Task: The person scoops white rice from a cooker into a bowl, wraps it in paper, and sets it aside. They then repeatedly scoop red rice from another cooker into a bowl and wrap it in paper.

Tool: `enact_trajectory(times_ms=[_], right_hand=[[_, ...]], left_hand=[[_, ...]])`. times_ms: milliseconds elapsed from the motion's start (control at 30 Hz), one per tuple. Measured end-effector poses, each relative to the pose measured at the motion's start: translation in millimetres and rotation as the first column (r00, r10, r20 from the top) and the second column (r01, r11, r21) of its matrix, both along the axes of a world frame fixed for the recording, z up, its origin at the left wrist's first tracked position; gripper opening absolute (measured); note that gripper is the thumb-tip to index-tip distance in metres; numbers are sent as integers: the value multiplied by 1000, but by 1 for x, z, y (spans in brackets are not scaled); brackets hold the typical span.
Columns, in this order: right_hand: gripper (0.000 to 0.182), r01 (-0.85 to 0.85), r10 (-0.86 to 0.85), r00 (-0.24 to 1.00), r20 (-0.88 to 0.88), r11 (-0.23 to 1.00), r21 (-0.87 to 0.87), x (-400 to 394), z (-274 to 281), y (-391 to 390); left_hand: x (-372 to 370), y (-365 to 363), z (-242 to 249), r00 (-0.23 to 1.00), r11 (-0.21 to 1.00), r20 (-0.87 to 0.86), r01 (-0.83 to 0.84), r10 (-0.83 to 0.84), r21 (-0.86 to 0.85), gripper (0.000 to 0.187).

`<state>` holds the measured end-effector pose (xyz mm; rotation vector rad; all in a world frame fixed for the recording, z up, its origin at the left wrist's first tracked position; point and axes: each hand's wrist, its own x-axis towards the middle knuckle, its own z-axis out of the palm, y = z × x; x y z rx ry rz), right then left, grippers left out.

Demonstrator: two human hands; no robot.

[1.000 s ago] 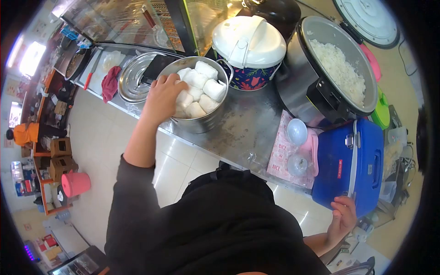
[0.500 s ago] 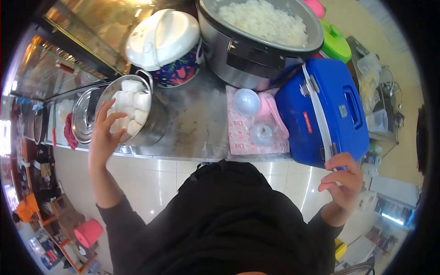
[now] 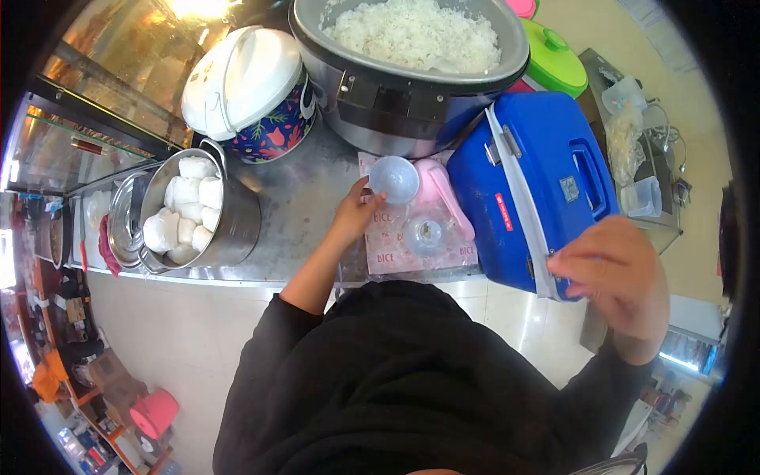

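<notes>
My left hand point(image 3: 356, 215) grips the left rim of a small translucent bowl point(image 3: 396, 176), thumb over the edge. The bowl is on a pink-printed paper sheet point(image 3: 383, 260), beside a pink plastic item with a long handle point(image 3: 443, 194). Nearer me on the same sheet lies a clear cup-like piece point(image 3: 427, 236). Over the near corner of the blue cooler box point(image 3: 507, 202) is my right hand point(image 3: 613, 273), blurred by motion, its fingertips by the white lid edge.
A large cooker of white rice point(image 3: 419, 36) stands at the back. Left of it are a floral container with a white lid point(image 3: 273, 119) and a steel pot point(image 3: 241, 226) holding several white wrapped bundles point(image 3: 188, 194). A green lid point(image 3: 554, 59) shows behind the cooler.
My left hand has left the steel pot and moved right to take hold of the small bowl. My right hand has shifted up and right by the cooler's corner.
</notes>
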<state>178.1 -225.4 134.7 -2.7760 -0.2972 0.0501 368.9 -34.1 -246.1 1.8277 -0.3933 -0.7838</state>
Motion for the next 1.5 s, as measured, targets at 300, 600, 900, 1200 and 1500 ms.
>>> enact_trajectory(times_ms=[300, 600, 900, 1200, 1500], right_hand=[[26, 172, -159, 978, 138, 981, -89, 89, 1, -68], [25, 551, -569, 693, 442, 814, 184, 291, -16, -252], [30, -60, -334, 773, -540, 808, -586, 309, -98, -87], [31, 287, -259, 958, 125, 839, -462, 303, -24, -178], [60, 686, -852, 158, 499, 458, 566, 410, 16, -422]], left_hand=[[14, 5, -2, 971, 995, 237, -52, 30, 85, 64], [17, -2, 17, 974, 967, 219, 7, -66, 257, 50], [21, 0, 11, 990, 980, 138, 3, -31, 198, 43], [28, -7, 3, 972, 968, 206, 65, -117, 244, 35], [34, 6, 11, 992, 978, 121, 12, -38, 209, 37]])
